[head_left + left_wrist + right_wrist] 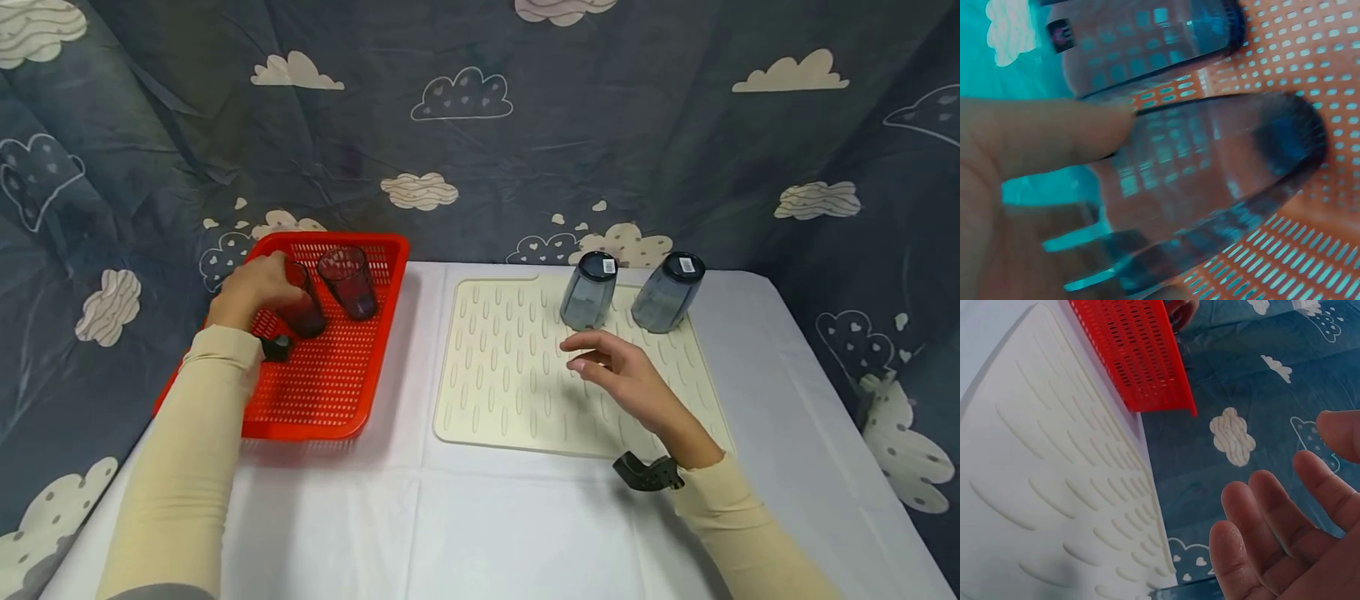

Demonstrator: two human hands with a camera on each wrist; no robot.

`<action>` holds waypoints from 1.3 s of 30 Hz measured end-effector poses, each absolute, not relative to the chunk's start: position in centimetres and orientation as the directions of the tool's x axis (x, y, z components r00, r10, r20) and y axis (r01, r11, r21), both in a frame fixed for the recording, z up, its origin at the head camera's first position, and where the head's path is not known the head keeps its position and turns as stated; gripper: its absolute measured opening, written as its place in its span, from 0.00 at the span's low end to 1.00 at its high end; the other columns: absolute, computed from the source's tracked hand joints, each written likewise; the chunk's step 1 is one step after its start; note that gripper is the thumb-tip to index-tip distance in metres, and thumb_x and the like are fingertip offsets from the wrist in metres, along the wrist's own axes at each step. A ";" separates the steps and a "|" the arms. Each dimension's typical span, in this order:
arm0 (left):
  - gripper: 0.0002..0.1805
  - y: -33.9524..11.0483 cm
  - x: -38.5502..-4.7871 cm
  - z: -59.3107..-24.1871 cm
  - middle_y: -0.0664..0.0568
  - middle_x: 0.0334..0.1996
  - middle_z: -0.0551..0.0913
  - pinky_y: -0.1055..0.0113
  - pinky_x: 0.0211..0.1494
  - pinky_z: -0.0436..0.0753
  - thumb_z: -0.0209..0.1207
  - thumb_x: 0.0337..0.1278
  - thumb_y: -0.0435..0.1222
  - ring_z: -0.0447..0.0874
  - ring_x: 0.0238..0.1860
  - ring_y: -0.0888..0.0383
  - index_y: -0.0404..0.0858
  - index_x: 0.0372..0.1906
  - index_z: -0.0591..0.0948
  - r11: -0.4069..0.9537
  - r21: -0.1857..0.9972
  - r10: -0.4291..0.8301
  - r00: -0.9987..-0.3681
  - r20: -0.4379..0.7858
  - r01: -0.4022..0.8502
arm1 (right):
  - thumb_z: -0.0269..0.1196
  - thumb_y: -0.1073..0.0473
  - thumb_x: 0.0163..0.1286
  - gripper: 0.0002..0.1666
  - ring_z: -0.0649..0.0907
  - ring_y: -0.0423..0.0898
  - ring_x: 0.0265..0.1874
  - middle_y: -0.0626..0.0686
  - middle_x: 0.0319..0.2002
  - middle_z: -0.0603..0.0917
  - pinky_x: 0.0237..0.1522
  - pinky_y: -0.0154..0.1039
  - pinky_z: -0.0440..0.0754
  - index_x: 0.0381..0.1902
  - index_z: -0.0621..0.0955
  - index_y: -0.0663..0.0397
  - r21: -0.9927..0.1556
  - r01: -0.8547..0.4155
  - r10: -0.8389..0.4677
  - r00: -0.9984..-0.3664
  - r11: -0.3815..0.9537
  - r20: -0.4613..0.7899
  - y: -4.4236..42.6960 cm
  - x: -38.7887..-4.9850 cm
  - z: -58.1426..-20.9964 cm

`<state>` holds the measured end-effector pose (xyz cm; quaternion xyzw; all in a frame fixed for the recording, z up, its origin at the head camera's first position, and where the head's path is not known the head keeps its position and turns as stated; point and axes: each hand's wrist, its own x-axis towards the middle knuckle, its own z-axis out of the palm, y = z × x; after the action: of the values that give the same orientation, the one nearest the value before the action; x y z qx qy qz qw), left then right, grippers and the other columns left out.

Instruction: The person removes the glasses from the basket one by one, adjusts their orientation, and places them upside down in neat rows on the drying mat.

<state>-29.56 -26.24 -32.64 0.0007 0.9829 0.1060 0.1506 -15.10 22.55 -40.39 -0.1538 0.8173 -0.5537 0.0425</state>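
In the head view, the left hand [258, 287] grips a dark glass [303, 312] near its rim, the glass mouth up inside the red basket [315, 392], whose slotted floor lies below the grip. A second glass [348, 283], also mouth up in the basket, is just right of the grip, so a straight, unhurried lift would probably serve best, as a sideways swing could knock the two together. Well to the right of the grip is a cream ribbed mat [495, 367] bearing two upturned glasses, a nearer one [588, 296] and a farther one [667, 296]; the right hand [618, 371] hovers above the mat in front of them, fingers loosely bent, holding nothing. In the left wrist view, the thumb lies on one side of the gripped glass and fingers on the other, its thick base pointing away from the palm; whether that base touches the basket cannot be told. A firm, even pinch seems wise on such smooth walls. In the right wrist view, that hand's palm is bare, with the basket's corner beyond the mat.
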 end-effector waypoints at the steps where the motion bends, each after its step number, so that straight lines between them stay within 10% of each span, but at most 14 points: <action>1: 0.45 -26.3 -29.6 -32.4 0.31 0.57 0.74 0.29 0.61 0.70 0.63 0.48 0.47 0.72 0.54 0.31 0.30 0.69 0.61 0.977 0.213 0.045 -0.949 -0.312 -0.024 | 0.57 0.63 0.74 0.18 0.83 0.31 0.47 0.63 0.59 0.78 0.49 0.26 0.80 0.60 0.76 0.62 -0.919 -0.204 -0.295 -0.950 0.337 0.103 22.6 -15.1 -40.4; 17: 0.46 -29.1 -27.8 -31.3 0.26 0.58 0.73 0.31 0.62 0.69 0.64 0.54 0.51 0.71 0.56 0.30 0.27 0.69 0.62 0.948 0.317 0.059 -0.968 -0.243 -0.022 | 0.57 0.63 0.74 0.18 0.83 0.33 0.49 0.62 0.59 0.78 0.50 0.26 0.80 0.60 0.76 0.62 -0.917 -0.187 -0.289 -0.954 0.353 0.084 23.4 -15.3 -40.4; 28: 0.54 -29.6 -24.6 -27.4 0.26 0.64 0.67 0.37 0.57 0.76 0.60 0.59 0.58 0.69 0.57 0.31 0.31 0.78 0.49 0.830 0.508 -0.151 -0.969 -0.194 -0.231 | 0.56 0.62 0.75 0.19 0.83 0.30 0.47 0.64 0.58 0.79 0.49 0.25 0.81 0.60 0.76 0.63 -0.912 -0.197 -0.283 -0.954 0.361 0.094 23.7 -14.9 -40.2; 36: 0.53 -27.8 -22.5 -25.7 0.43 0.64 0.70 0.71 0.45 0.83 0.60 0.60 0.58 0.80 0.35 0.71 0.39 0.80 0.47 0.692 0.696 -0.143 -0.982 -0.124 -0.189 | 0.57 0.62 0.75 0.18 0.84 0.34 0.48 0.62 0.58 0.79 0.50 0.25 0.81 0.59 0.76 0.62 -0.909 -0.208 -0.284 -0.953 0.362 0.105 24.2 -14.6 -39.8; 39: 0.49 -26.8 -21.5 -25.2 0.54 0.58 0.71 0.78 0.39 0.77 0.60 0.61 0.56 0.76 0.38 0.72 0.41 0.79 0.52 0.682 0.717 -0.106 -0.989 -0.098 -0.144 | 0.57 0.61 0.75 0.18 0.84 0.34 0.48 0.62 0.57 0.79 0.50 0.26 0.81 0.59 0.76 0.62 -0.908 -0.207 -0.288 -0.952 0.364 0.101 24.2 -14.4 -39.8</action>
<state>-21.50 -26.84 -25.22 -0.0683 0.9167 0.3929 0.0242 -14.36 24.17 -39.77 -0.1500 0.8251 -0.5434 0.0376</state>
